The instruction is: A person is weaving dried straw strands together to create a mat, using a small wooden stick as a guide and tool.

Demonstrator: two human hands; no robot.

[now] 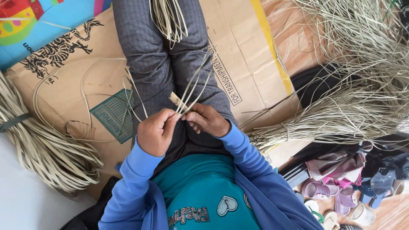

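Head view, looking down at a seated person's lap. Left hand (156, 132) and right hand (207, 119) meet at centre frame, fingertips pressed together, both pinching the same few pale reed strips (192, 87) at their lower ends; the strips fan up and right over the grey trousers (149, 55). A second loop of strips (169, 19) hangs at top centre between the knees.

No containers in view. A flattened cardboard box (81, 85) lies under the legs, tan, with a black dragon print at upper left, a teal square label left of centre, a boxed black text panel right of the legs and a yellow stripe along its right edge. A bright blue printed mat (38, 21) fills the upper left corner.

A tied bundle of flat strips (38, 145) sits at the left edge; a big loose heap of thin reeds (353, 85) fills the right side. Sandals (336, 200) cluster at lower right. Open room: bare cardboard left of the legs.
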